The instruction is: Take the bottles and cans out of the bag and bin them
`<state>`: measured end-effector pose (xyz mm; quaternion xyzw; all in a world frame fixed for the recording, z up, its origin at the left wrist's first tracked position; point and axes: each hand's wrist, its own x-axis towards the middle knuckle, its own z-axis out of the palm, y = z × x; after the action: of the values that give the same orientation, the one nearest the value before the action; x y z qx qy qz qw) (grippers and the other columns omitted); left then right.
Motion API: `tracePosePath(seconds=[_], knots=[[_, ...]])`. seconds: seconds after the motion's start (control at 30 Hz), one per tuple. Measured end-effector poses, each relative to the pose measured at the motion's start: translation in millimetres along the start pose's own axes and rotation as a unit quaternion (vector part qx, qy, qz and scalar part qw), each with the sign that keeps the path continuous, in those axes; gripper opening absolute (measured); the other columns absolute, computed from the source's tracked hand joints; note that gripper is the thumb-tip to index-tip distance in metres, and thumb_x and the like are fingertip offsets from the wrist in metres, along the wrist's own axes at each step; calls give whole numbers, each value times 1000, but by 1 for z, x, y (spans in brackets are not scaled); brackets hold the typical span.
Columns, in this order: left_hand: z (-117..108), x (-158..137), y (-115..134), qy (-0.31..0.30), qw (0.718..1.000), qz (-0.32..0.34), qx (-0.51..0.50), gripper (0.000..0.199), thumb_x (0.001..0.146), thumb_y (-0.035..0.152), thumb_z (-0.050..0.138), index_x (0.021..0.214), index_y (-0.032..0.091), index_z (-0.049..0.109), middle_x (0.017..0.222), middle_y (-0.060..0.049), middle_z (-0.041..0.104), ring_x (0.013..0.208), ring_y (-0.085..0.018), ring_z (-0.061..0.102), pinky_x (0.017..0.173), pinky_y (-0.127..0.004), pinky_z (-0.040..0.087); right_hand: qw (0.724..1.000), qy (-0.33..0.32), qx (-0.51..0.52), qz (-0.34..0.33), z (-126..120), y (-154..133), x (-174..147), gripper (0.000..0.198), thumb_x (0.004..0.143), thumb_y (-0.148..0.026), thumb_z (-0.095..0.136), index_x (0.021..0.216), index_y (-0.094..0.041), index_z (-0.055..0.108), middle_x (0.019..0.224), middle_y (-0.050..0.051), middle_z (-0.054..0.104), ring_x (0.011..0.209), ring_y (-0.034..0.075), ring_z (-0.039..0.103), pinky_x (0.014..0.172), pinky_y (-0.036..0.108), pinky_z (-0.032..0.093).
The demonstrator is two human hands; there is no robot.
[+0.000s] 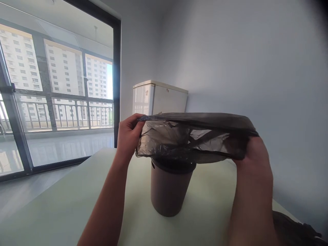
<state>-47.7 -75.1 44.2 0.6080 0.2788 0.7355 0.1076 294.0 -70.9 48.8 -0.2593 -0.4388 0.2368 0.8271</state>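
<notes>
Dark plastic bag stretches above the brown bin on the desk; your left hand pinches one edge, your right hand (fingers hidden, grip unclear) meets the other.

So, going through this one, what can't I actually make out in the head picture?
- Bin interior, head view: hidden by the dark plastic bag in front of its mouth.
- Right hand, head view: most of its fingers are hidden by the bag.
- Dark item at lower right, head view: cut off by the bottom edge.
- White appliance, head view: lower part behind the bag; front marks too small.
</notes>
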Motion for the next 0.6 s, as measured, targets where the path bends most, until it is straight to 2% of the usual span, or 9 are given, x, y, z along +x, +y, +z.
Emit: tracePosePath(seconds=[0.1, 0.2, 0.27, 0.33, 0.37, 0.4, 0.47, 0.53, 0.6], knots=[[2, -1, 0, -13, 1000, 14, 6, 19, 92, 32, 65, 94, 20, 80, 79, 0, 70, 75, -15, 61, 68, -24, 49, 992, -54, 96, 64, 3, -4, -4, 17, 80, -32, 71, 94, -24, 68, 104, 3, 70, 101, 23, 69, 84, 40, 60], [3, -4, 3, -28, 998, 43, 22, 17, 92, 28, 64, 96, 21, 79, 80, 0, 70, 75, -15, 62, 67, -25, 49, 999, -43, 11, 28, 11, -3, -16, 23, 83, -43, 74, 96, -25, 66, 107, 5, 68, 103, 25, 68, 84, 45, 59], [4, -5, 5, -38, 997, 64, 33, 17, 91, 25, 63, 98, 22, 78, 80, 0, 70, 75, -15, 62, 66, -24, 48, 982, 21, -162, -100, 18, -3, -26, 24, 82, -43, 78, 94, -25, 69, 103, 5, 67, 94, 23, 66, 80, 43, 57], [5, -7, 8, -35, 995, 83, 41, 16, 91, 22, 63, 97, 22, 78, 81, 1, 71, 76, -15, 64, 66, -24, 49, 904, 101, -314, -272, 24, -7, -39, 19, 81, -39, 80, 88, -24, 72, 95, 5, 64, 86, 23, 61, 80, 43, 55], [5, -8, 10, -30, 994, 92, 44, 17, 91, 21, 62, 96, 22, 78, 81, 1, 71, 76, -15, 64, 65, -24, 49, 867, 108, -346, -342, 27, -10, -46, 15, 82, -38, 80, 85, -24, 73, 91, 5, 63, 84, 22, 60, 80, 42, 54], [5, -10, 13, -24, 994, 101, 46, 17, 91, 19, 61, 96, 22, 77, 81, 1, 71, 75, -15, 64, 64, -24, 49, 851, 77, -343, -391, 30, -15, -54, 13, 85, -36, 77, 82, -24, 74, 87, 5, 63, 82, 22, 60, 78, 41, 53], [5, -14, 20, -25, 992, 119, 40, 20, 91, 16, 59, 98, 23, 77, 82, 1, 72, 74, -14, 65, 64, -24, 50, 861, -89, -290, -409, 36, -23, -70, 18, 95, -32, 66, 80, -25, 74, 85, 5, 66, 79, 22, 63, 75, 39, 54], [6, -21, 30, -77, 986, 147, 12, 23, 90, 12, 60, 101, 23, 77, 86, 1, 75, 76, -14, 68, 67, -24, 53, 851, -298, -268, -339, 44, -28, -84, 23, 101, -28, 56, 88, -25, 76, 93, 5, 72, 82, 21, 68, 77, 37, 56], [9, -31, 44, -192, 964, 179, -36, 27, 89, 10, 60, 105, 24, 76, 93, 0, 78, 81, -15, 72, 73, -24, 57, 821, -416, -290, -261, 54, -26, -95, 20, 101, -26, 56, 104, -25, 75, 106, 5, 74, 93, 22, 70, 84, 37, 58]])
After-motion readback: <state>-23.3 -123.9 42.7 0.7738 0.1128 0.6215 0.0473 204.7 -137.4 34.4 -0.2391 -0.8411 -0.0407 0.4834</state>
